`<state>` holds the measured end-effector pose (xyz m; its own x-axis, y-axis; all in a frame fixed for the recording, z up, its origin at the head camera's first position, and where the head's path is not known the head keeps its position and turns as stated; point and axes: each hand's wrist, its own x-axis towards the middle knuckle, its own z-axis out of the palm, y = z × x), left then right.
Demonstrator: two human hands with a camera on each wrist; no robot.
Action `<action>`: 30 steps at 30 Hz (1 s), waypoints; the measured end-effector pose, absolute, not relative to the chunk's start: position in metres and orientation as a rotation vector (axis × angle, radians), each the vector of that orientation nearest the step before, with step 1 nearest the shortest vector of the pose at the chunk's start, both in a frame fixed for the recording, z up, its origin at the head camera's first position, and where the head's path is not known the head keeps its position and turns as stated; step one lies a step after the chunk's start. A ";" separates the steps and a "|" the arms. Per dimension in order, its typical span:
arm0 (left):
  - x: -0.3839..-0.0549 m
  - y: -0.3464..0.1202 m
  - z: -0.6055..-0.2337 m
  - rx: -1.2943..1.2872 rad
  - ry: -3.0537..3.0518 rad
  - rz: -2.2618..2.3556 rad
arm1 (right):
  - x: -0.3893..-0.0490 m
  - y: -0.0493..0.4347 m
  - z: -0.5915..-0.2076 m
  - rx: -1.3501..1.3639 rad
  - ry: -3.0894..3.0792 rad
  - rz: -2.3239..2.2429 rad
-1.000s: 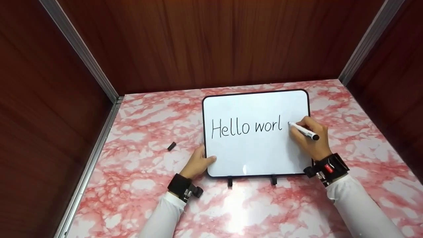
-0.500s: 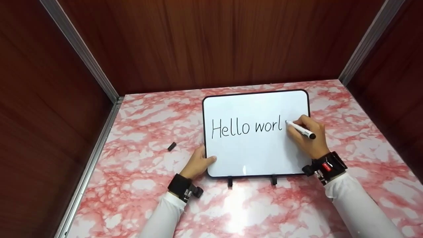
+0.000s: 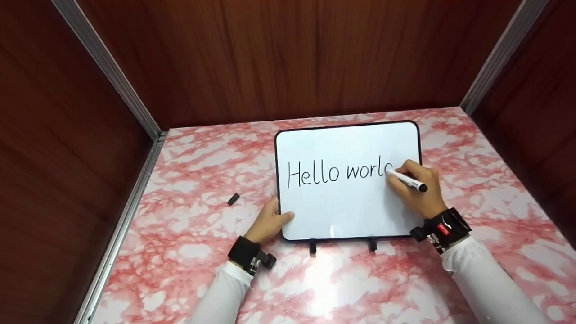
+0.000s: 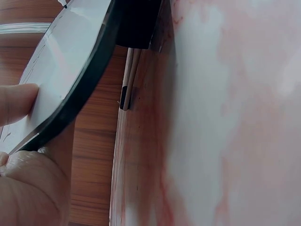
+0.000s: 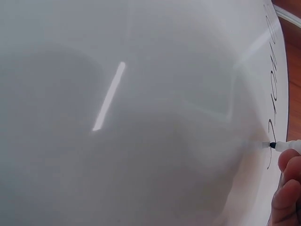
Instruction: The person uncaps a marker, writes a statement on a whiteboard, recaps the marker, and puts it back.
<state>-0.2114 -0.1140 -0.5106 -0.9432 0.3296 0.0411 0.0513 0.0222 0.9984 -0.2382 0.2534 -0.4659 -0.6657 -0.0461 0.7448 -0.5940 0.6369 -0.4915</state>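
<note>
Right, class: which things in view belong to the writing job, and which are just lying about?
Belong to the job:
white marker, in the right hand
whiteboard, held by the left hand
black feet at its lower edge

Lying about:
small black cap-like piece, untouched on the table

A glossy table [image 3: 189, 256] with a red-and-white marbled top, enclosed on three sides by dark reddish-brown wood walls.

The back wall [image 3: 288, 58] fills the upper part of the head view, its grain running up and down in darker streaks; the table's far edge runs along its foot. The left wall [image 3: 58, 180] and the right wall [image 3: 531, 112] are darker. A silver-grey metal strip [image 3: 105, 67] marks the left corner, and another strip [image 3: 499, 56] the right. A metal rail [image 3: 119, 234] follows the table's left side. White glare [image 3: 321, 290] shines on the near part of the tabletop.
</note>
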 end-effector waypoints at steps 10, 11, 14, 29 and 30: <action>-0.211 -0.114 -0.509 0.434 2.084 2.029 | -0.234 0.257 -0.470 0.520 -2.133 0.978; -0.213 -0.114 -0.513 0.434 2.078 2.032 | -0.233 0.257 -0.470 0.519 -2.133 0.980; -0.219 -0.115 -0.524 0.432 2.062 2.048 | -0.233 0.259 -0.470 0.516 -2.126 0.984; -0.223 -0.115 -0.537 0.406 2.072 2.063 | -0.233 0.264 -0.470 0.460 -2.126 0.973; -0.223 -0.115 -0.537 0.406 2.075 2.061 | -0.233 0.264 -0.470 0.456 -2.127 0.974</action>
